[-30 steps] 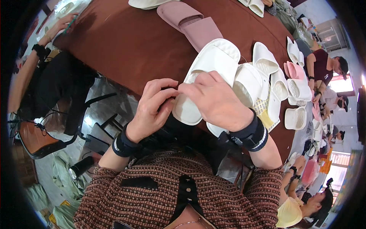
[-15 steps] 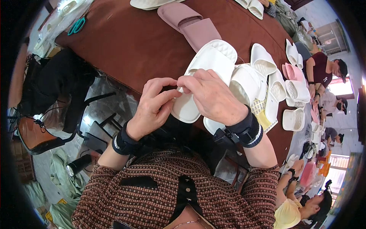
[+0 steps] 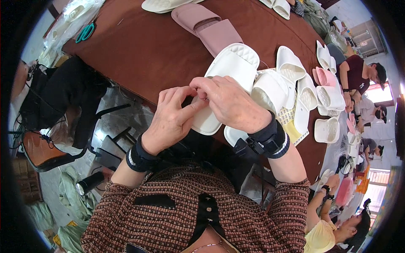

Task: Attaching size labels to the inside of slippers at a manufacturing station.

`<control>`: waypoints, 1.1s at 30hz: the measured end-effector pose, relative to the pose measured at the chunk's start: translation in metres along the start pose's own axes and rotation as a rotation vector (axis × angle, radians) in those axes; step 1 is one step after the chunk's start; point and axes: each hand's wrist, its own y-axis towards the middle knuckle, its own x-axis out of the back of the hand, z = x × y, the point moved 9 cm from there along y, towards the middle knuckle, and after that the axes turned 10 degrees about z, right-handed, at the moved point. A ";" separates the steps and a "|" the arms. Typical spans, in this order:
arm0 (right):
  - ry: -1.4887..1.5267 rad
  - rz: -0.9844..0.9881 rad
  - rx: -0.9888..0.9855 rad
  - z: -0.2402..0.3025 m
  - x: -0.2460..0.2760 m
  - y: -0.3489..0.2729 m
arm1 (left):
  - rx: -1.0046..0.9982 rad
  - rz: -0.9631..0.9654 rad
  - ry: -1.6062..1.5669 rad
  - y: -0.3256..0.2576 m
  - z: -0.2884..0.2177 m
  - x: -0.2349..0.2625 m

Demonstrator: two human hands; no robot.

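A white open-toe slipper (image 3: pixel 230 67) lies on the brown table (image 3: pixel 143 46), its heel end over the near edge. My left hand (image 3: pixel 173 118) grips the heel part from the left, thumb and fingers pinched together on it. My right hand (image 3: pixel 230 103) covers the slipper's middle from the right, fingertips meeting the left hand's fingers at the sole. Whatever small thing sits between the fingertips is hidden. Both wrists wear black bands.
More white slippers (image 3: pixel 291 84) pile to the right, with a pink pair (image 3: pixel 204 25) farther back. Green scissors (image 3: pixel 85 32) lie at the far left corner. A black chair (image 3: pixel 63 101) stands left of me. Other people (image 3: pixel 358 76) sit along the table's right side.
Both hands shifted slightly up along the slipper, fingertips pinching closer together. The person's arm at the far left has left the picture.
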 end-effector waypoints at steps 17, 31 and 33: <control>0.214 -0.133 0.021 0.030 0.058 -0.048 | -0.026 0.060 0.033 0.005 -0.004 0.006; 0.072 -0.402 -0.265 -0.032 0.109 -0.116 | -0.030 0.112 0.123 0.007 -0.012 0.003; 0.054 -0.414 -0.348 -0.052 0.110 -0.125 | -0.031 0.105 0.126 0.007 -0.013 0.005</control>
